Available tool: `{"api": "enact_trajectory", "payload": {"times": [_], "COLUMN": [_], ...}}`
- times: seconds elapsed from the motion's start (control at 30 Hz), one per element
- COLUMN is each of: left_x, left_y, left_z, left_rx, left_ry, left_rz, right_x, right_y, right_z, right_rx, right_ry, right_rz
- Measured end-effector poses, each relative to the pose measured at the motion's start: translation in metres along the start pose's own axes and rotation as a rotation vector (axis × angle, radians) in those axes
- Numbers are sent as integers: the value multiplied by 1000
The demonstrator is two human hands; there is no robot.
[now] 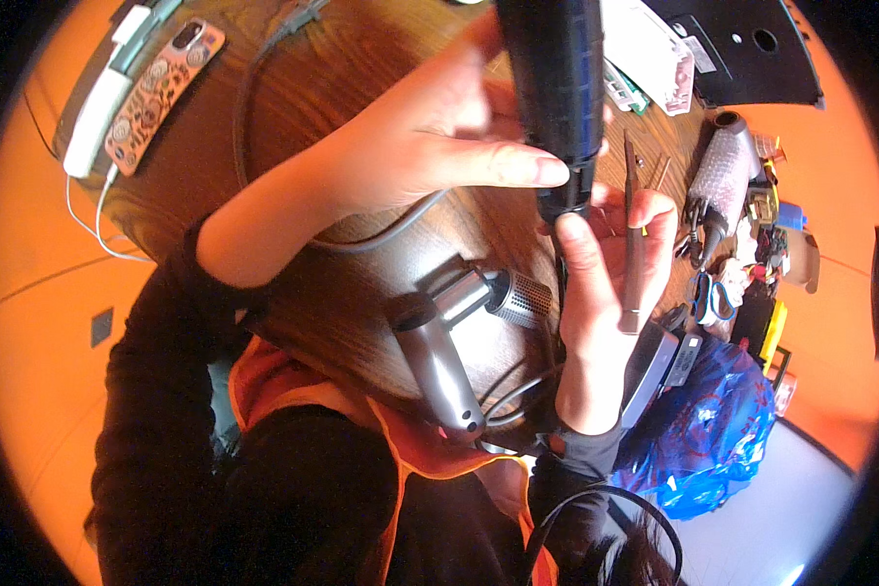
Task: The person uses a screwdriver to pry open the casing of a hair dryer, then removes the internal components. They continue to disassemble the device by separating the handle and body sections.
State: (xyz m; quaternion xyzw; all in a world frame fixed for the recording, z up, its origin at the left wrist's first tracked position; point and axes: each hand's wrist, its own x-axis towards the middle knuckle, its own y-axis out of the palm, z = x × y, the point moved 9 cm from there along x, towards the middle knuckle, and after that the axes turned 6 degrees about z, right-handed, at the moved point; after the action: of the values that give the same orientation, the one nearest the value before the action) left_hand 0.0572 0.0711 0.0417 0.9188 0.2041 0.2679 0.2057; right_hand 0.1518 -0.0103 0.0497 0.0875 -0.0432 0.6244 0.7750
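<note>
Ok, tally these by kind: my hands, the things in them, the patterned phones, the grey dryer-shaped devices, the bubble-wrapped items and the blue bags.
Hands: 2 (left hand, right hand)
Held things: 2 (black cylindrical device, slim tool)
Patterned phone: 1
Grey dryer-shaped device: 1
Bubble-wrapped item: 1
Blue bag: 1
Total: 8
</note>
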Motion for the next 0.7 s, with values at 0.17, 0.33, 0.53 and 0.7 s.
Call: {"api": "enact_trajectory", "payload": {"times": [0.17, 0.33, 0.53, 0.7], "left_x": [-2, -1, -4, -4], "left_y": [-2, -1, -8, -9], "left_z": [-1, -11, -7, -3], "left_rx": [257, 552, 737, 628], "left_ry": [-73, 17, -158, -171], "left_rz": [-50, -19, -69, -111], "right_x": [-1, 0, 2, 8], "right_y": [6, 9, 9, 6], "right_z": [4, 1, -2, -4], "right_rx": [-95, -81, -40, 28], "right_ry": [-105, -118, -92, -124], "right_rz": [-13, -17, -15, -55]}}
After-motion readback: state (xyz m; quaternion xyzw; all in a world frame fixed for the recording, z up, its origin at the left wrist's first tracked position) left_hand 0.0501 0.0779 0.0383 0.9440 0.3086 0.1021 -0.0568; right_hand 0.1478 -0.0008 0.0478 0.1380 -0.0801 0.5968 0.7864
